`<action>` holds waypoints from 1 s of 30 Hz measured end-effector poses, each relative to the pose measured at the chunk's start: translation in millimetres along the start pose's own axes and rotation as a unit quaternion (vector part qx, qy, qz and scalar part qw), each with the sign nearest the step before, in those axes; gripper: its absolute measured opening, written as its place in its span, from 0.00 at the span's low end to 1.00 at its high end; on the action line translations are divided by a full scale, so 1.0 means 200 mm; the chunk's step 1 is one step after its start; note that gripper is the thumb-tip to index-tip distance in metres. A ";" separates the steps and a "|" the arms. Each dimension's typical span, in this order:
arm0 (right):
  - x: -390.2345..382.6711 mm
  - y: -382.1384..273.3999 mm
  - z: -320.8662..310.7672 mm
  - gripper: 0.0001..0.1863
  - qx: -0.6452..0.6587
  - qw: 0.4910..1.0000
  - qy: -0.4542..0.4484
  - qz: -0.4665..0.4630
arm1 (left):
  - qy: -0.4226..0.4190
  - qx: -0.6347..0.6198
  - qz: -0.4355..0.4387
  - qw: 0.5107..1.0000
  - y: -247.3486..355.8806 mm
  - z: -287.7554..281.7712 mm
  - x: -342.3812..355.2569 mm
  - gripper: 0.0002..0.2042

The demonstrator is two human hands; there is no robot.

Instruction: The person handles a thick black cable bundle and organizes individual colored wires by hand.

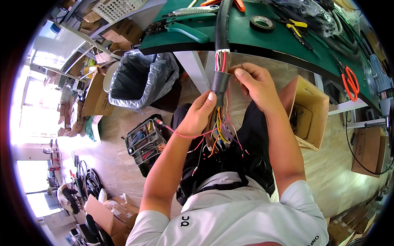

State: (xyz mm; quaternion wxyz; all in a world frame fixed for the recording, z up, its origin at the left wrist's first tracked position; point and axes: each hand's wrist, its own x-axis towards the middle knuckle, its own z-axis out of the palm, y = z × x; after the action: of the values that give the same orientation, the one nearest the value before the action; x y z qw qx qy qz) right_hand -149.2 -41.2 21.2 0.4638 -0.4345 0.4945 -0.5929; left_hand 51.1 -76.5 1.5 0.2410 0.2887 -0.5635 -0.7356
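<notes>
A thick black cable (223,28) hangs over the table's near edge, its outer jacket cut off and red and white inner wires (222,61) showing below the cut. Lower down, a black tapered sleeve (221,82) surrounds the wires. My left hand (200,116) is closed on the sleeve's narrow lower end, thumb in front. Beneath it, loose wire ends (221,131) in red, yellow, orange and other colours fan out over my lap, several with small tips. Just right of the exposed wires, my right hand (255,84) has thumb and forefinger pinched together; what lies between them is too small to make out.
On the green table (184,43) lie a green-handled tool (186,32), a utility knife (193,11), a tape roll (262,23), yellow-black pliers (298,33) and red-handled scissors (349,84). A lined bin (123,100) and compartment box (158,141) stand left, a wooden box (322,106) right.
</notes>
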 end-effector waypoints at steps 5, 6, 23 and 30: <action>0.10 0.03 0.02 0.16 0.097 0.993 -0.034 0.053 | -0.015 -0.048 -0.010 0.999 0.02 0.02 0.00 0.27; 0.12 0.06 0.01 0.18 0.132 0.987 -0.055 0.073 | -0.010 -0.060 -0.022 0.998 0.01 0.02 0.00 0.28; 0.31 0.25 0.23 0.22 0.460 0.841 -0.283 0.025 | -0.071 -0.098 -0.029 0.992 0.10 -0.07 -0.05 0.31; 0.24 0.06 0.14 0.21 0.246 0.944 -0.202 0.088 | -0.020 0.010 -0.029 0.999 0.10 0.01 -0.05 0.31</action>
State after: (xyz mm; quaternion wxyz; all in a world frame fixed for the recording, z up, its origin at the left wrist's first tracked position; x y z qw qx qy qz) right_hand -129.4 -95.2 15.9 0.6970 -0.3725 0.2656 -0.5522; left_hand 56.8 -72.4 22.4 0.2055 0.2930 -0.5663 -0.7424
